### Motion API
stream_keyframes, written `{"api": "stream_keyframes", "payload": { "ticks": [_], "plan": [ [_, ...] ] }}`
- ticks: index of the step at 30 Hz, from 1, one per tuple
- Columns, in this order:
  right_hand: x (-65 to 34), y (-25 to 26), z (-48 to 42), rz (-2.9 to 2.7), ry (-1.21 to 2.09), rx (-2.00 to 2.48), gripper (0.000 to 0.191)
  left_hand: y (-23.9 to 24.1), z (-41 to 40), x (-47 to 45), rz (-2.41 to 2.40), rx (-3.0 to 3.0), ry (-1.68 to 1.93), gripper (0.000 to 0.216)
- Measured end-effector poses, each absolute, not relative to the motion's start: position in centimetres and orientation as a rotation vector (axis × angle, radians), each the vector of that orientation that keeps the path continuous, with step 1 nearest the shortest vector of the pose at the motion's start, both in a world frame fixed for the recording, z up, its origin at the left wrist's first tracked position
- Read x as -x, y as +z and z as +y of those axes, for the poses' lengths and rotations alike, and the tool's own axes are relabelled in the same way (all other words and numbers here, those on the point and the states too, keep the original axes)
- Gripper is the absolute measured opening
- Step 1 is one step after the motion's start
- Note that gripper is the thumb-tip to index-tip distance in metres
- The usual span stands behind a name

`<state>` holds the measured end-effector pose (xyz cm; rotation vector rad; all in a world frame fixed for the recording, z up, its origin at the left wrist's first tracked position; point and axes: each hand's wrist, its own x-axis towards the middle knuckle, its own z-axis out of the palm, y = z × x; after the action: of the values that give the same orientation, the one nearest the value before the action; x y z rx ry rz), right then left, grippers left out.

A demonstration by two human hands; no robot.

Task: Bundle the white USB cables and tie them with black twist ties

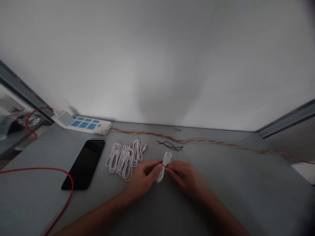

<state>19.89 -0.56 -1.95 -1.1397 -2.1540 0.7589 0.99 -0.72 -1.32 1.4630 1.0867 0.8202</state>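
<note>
A small bundle of coiled white cable [165, 165] lies between my two hands on the grey table [233, 183]. A thin black tie wraps its middle. My left hand [144, 175] pinches the bundle from the left. Fingers of my right hand [183, 175] are closed on it and on the black tie from the right. Several more loose white cable coils [125, 156] lie just left of my left hand. A few black twist ties [171, 145] lie behind the bundle.
A black phone [85, 164] lies face up at the left. A white and blue power strip [82, 123] sits at the back left by the wall. A red cable [62, 178] loops along the left. A red-yellow twisted wire [221, 143] runs along the back.
</note>
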Motion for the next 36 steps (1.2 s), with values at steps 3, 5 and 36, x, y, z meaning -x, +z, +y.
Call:
{"api": "stream_keyframes", "payload": {
  "ticks": [3,5,36],
  "plan": [
    [-19.6,-2.2,-0.8,-2.192,0.72,1.122,0.026,-1.5,-0.3,-1.0,1.097,-1.402,0.764,0.04],
    [-19.5,-2.2,-0.8,-2.191,0.727,1.117,0.026,-1.5,-0.2,-1.0,1.072,-1.392,0.766,0.039],
    [-20.0,-1.0,-0.6,-1.702,1.427,1.105,0.019,-1.8,-0.5,-1.1,1.033,-1.337,0.837,0.032]
  ]
}}
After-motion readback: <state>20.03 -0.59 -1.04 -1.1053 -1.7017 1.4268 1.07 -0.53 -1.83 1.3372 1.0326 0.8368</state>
